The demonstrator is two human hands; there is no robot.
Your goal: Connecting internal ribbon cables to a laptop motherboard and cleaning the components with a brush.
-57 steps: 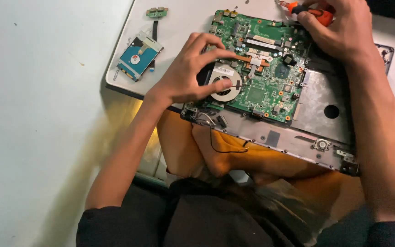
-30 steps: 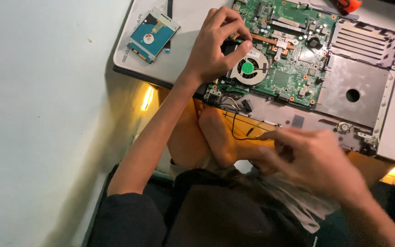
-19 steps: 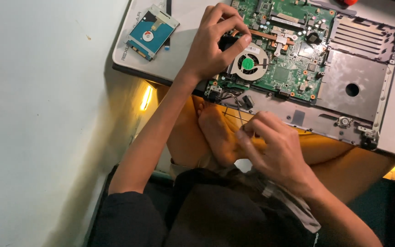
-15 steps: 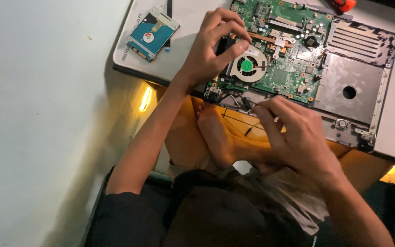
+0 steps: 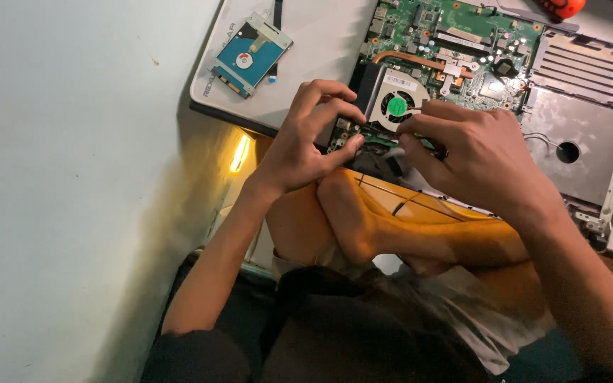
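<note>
The left hand (image 5: pixel 306 145) rests at the near left corner of the green circuit board (image 5: pixel 462 50), with its fingers curled and the thumb pressed toward the forefinger, so it seems pinched on something small at the board edge; what exactly it holds I cannot tell, because the fingers cover it. The right hand (image 5: pixel 477 152) comes from the other side, its fingertips close together and bent down just beside the round fan (image 5: pixel 397 106), touching the dark cables (image 5: pixel 391 164) that hang over the near edge. Both hands meet at this same corner, almost touching each other. For doing this step well, I think the grip must stay light and low, at the plug and not on the thin wires, and the pull should go straight along the board, not upward, because such small connectors can break easily. One hand should keep the board steady while the other works. The board lies in the open grey laptop shell (image 5: pixel 576 135), which lies on the white counter (image 5: pixel 321 42) above the person's folded legs. Farther left a blue hard drive (image 5: pixel 250 55) lies on the counter, well apart from the hands, and an orange tool handle (image 5: pixel 560 7) shows at the top edge.
</note>
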